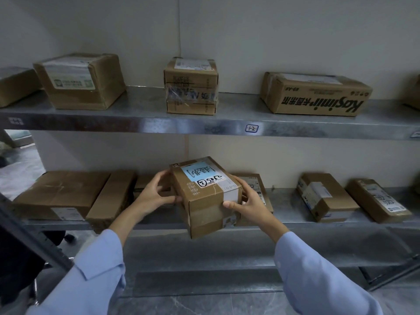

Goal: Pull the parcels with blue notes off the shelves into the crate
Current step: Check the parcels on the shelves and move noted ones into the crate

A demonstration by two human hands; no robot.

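**Item held:** brown cardboard parcel [205,198], taped, with a pale blue paper note [198,171] bearing handwriting on its top face, beside a white label. It is held in the air, tilted, just in front of the near edge of the lower grey metal shelf [286,201], centre of the scene.

**Left hand** [156,192]: fingers curled round the parcel's left side, thumb against its lower left edge.

**Right hand** [247,201]: thumb pressed on the near face, fingers wrapped behind the right side. Both sleeves are light blue.

**Lower shelf, other stock:** wide flat brown carton [61,192] far left; two small labelled cartons [325,196] [377,200] to the right, well apart from the held parcel.

**Upper grey metal shelf** [159,123]: large brown box [79,83] at left, taped stack of small boxes [191,87] at centre, and a flat carton with upside-down black print [316,96] at right.
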